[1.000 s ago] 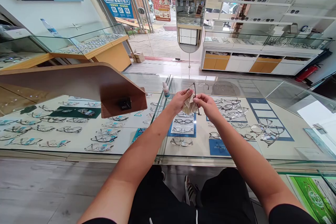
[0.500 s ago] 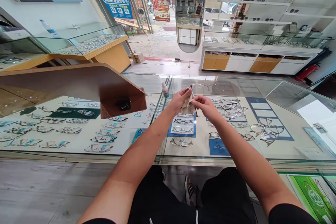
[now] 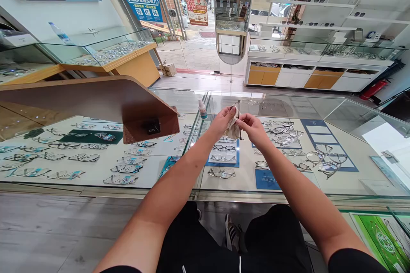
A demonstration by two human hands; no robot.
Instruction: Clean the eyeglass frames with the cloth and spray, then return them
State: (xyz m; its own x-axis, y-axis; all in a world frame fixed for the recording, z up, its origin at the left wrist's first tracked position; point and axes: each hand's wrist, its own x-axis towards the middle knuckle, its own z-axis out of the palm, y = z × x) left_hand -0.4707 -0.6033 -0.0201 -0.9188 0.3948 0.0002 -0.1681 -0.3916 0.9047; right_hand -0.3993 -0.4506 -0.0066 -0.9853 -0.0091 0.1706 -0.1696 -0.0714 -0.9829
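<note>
Above the glass display counter, my left hand (image 3: 224,120) is closed on a crumpled beige cleaning cloth (image 3: 232,129), which is folded over part of a pair of eyeglasses (image 3: 238,108). My right hand (image 3: 251,128) pinches the dark frame of the eyeglasses from the other side, its fingertips close to the cloth. Cloth and fingers hide most of the lenses. A small white spray bottle (image 3: 202,109) stands upright on the glass, left of my left hand.
Rows of eyeglasses (image 3: 222,172) lie under the counter glass (image 3: 243,194). A brown wooden board (image 3: 150,111) rises at the left. Beyond the counter stand an oval mirror (image 3: 231,17) and a white display cabinet (image 3: 294,76). A green case (image 3: 381,239) lies at lower right.
The eyeglasses have turned between my hands, the dark frame edge now standing more upright. My right hand has shifted slightly, and the cloth has been rearranged around the frame.
</note>
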